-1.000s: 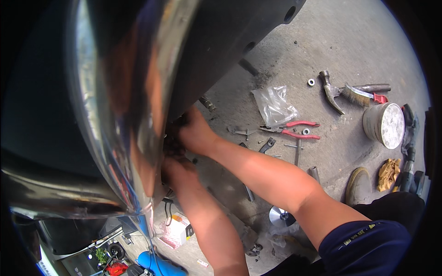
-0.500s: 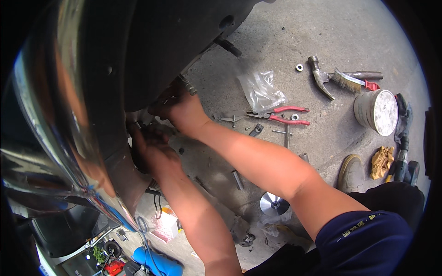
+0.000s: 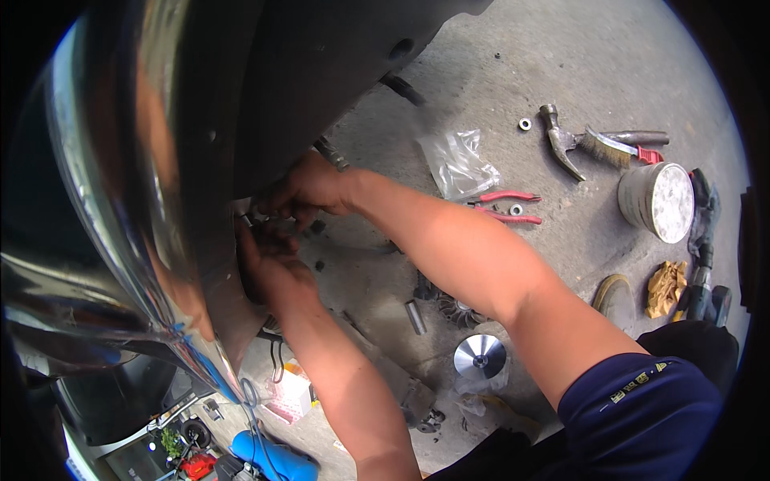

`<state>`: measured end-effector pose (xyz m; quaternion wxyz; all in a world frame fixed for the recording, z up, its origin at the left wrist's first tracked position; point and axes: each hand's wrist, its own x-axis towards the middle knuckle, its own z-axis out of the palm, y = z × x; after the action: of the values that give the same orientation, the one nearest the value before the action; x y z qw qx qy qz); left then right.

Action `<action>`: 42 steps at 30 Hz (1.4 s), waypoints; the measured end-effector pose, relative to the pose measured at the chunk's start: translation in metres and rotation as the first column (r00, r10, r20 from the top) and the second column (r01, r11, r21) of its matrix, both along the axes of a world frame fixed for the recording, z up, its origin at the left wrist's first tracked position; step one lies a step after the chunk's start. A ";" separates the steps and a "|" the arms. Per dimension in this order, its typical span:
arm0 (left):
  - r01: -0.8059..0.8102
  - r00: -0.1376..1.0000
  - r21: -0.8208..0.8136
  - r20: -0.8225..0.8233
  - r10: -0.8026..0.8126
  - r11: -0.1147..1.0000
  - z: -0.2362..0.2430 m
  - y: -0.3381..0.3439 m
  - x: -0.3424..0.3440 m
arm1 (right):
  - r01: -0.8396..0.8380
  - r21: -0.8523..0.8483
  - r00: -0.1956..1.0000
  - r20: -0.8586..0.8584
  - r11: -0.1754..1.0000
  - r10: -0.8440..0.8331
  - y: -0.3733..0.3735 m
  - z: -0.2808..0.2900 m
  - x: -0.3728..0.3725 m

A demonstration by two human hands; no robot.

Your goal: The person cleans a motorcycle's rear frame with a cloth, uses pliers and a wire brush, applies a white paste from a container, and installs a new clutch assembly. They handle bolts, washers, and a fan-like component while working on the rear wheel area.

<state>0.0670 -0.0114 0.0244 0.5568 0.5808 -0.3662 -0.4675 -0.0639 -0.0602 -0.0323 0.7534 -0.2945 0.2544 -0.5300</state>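
Both hands are close together in the shadow under a glossy dark vehicle body panel (image 3: pixel 180 152). My right hand (image 3: pixel 315 188) has its fingers curled inward at the panel's lower edge, beside a dark rod-like part (image 3: pixel 330 152). Just below it, my left hand (image 3: pixel 274 268) is palm-up with bent fingers, its thumb side against the panel. A small pale metal piece (image 3: pixel 249 218) shows between the two hands' fingertips; its kind is too dim to make out. The fingers look closed around something, mostly hidden by shadow and the panel.
Right of my arms lie a clear plastic bag (image 3: pixel 459 164), red-handled pliers (image 3: pixel 513 196), a claw hammer (image 3: pixel 559 143), a wire brush (image 3: pixel 605 147) and a whitish bucket (image 3: pixel 658 202). Nearer are a metal sleeve (image 3: pixel 415 317), a finned part (image 3: pixel 460 311) and a shiny disc (image 3: pixel 480 357).
My right forearm has swung up and covers part of the pliers and a T-shaped tool. The finned part below it has come into sight. The view has shifted slightly.
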 end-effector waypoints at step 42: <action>-0.004 0.979 -0.017 -0.205 0.000 1.000 -0.010 -0.042 0.007 | 0.076 0.009 0.996 0.055 0.997 -0.076 0.004 0.011 0.007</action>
<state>0.0738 -0.0533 0.0145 0.5971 0.5249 -0.3105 -0.5211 -0.0569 -0.0560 -0.0213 0.7404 -0.2673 0.2462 -0.5655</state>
